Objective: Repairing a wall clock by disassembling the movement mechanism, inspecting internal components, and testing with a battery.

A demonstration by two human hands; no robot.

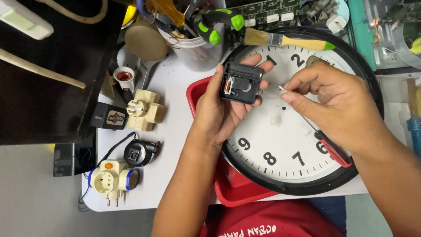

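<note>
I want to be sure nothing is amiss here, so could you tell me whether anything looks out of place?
Yes: the black clock mechanism is off the wall clock, held in the left hand. The clock face shows no hands and lies half on a red tray, overhanging the table edge.

A single head-worn camera looks steeply down from close above the bench [175,87], facing away from the wearer's body, wall clock [280,145] mid-frame.
</note>
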